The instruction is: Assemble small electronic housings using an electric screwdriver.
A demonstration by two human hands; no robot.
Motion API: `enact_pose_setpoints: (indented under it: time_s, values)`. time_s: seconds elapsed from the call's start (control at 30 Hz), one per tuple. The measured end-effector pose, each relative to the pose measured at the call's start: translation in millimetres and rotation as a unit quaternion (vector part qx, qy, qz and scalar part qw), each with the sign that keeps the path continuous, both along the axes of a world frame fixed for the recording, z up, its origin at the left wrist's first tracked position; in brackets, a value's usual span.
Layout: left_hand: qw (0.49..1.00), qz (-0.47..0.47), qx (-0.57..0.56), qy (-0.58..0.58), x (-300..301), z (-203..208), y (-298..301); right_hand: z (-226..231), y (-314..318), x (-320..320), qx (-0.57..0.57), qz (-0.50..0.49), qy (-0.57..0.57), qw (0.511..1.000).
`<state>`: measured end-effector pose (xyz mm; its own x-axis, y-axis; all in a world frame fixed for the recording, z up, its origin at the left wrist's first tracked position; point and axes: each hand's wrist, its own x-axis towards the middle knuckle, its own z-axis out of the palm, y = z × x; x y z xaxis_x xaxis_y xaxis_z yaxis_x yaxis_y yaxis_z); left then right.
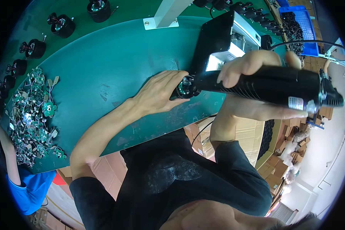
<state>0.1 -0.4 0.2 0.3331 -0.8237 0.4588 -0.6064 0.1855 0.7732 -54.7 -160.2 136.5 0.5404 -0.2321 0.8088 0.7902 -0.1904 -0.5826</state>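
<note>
My left hand (157,91) is wrapped round a small black round housing (185,87) and holds it on the green table. Inside the housing, part of a circuit board shows. My right hand (246,66) grips a thick black electric screwdriver (281,87), which lies nearly level across the view. Its narrow front end points left, at the housing. Whether the tip touches the board cannot be made out.
A black box-shaped machine (214,40) with a lit opening stands beyond my right hand. Loose circuit boards (31,119) lie heaped at the left. Several black housings (62,27) line the far green strip. A metal post (168,15) rises behind. A co-worker's blue sleeve (32,189) shows lower left.
</note>
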Motion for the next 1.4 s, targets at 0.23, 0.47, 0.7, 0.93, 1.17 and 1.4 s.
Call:
enact_pose_setpoints:
  time_s: [0.23, 0.47, 0.7, 0.93, 1.17, 1.4]
  values:
    - [1.0, -0.011, 0.017, -0.021, 0, 3, 4, 3, 8, 2, 0.015, 0.008, 0.043, 0.999]
    - [0.991, 0.062, -0.085, -0.086, 28, 24, 1, 30, -7, -62, 0.107, -0.102, -0.082, 0.986]
    - [0.908, 0.392, -0.133, -0.059, 141, 72, -37, -24, -29, -108, 0.183, -0.276, 0.026, 0.943]
    - [0.91, 0.397, 0.103, 0.061, 189, 42, -61, -46, -24, -99, 0.099, -0.385, 0.072, 0.915]
    - [0.955, 0.241, 0.155, -0.073, 211, 122, -80, -34, -15, -99, 0.143, -0.371, 0.077, 0.914]
    - [0.92, 0.025, 0.288, -0.264, 283, 69, -120, -48, -15, -110, 0.154, -0.321, 0.082, 0.931]
